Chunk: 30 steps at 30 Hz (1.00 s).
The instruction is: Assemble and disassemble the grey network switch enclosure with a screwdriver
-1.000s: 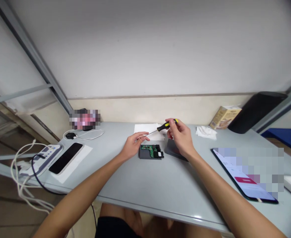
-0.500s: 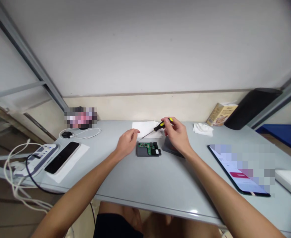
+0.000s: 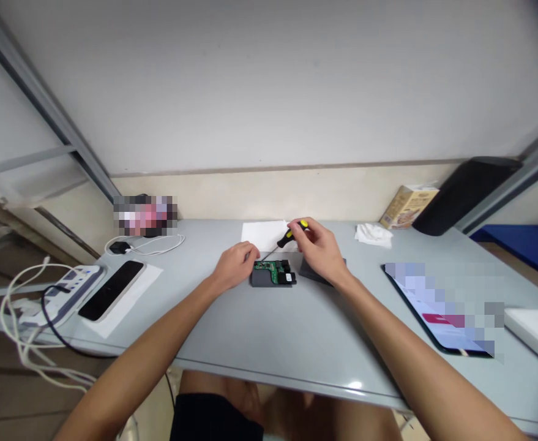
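A dark grey casing (image 3: 263,279) lies on the desk with a green circuit board (image 3: 275,269) exposed in it. My left hand (image 3: 235,266) is closed at the casing's upper left corner, its fingertips partly hidden. In my right hand (image 3: 320,250) is a screwdriver (image 3: 292,234) with a black and yellow handle, gripped from above. Its thin shaft slants down to the left, and the tip is at the board's upper left end, close to my left fingers. Partly under my right hand lies a flat dark grey piece (image 3: 312,271).
White paper (image 3: 262,233) lies behind the casing, and a crumpled tissue (image 3: 373,235) farther right. A phone (image 3: 111,290) and a power strip (image 3: 69,294) with cables are at left. On the right are a lit tablet (image 3: 438,309), a box (image 3: 406,207) and a black cylinder (image 3: 461,196).
The screwdriver has moved slightly left and down with my right hand, its tip now lower at the board. My left hand has come against the casing's corner. The view has shifted slightly.
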Tool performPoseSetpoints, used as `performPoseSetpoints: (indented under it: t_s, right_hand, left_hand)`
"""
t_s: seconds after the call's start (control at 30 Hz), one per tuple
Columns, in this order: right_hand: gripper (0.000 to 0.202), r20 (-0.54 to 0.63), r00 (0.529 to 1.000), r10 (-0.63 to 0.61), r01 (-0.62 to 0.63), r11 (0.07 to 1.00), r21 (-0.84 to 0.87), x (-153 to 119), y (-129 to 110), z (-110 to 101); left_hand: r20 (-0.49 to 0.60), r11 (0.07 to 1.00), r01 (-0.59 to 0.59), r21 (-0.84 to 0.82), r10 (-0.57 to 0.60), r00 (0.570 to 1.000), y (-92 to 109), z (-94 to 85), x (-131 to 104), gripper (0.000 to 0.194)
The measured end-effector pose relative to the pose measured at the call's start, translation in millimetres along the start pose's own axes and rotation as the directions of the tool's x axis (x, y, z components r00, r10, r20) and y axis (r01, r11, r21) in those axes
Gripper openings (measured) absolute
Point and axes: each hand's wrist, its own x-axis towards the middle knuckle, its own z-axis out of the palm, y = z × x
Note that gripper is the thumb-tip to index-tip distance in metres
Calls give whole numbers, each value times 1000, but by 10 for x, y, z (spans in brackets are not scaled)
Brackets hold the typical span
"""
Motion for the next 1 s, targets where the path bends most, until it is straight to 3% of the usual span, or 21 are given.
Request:
performPoseSetpoints:
  t_s: [0.3, 0.73, 1.0]
  right_hand:
    - [47, 30, 1000, -3, 4, 1000, -25, -20, -7, 27]
    - [45, 27, 998, -52, 53, 997, -55, -46, -59, 29]
    - [49, 26, 999, -22, 23, 998, -55, -43, -69, 25]
  left_hand:
    - [84, 997, -78, -12, 79, 993, -42, 6, 13, 34]
    - [83, 994, -109, 2, 109, 991, -40, 3, 10, 37]
    - [70, 995, -99, -15, 100, 993, -60, 12, 8, 35]
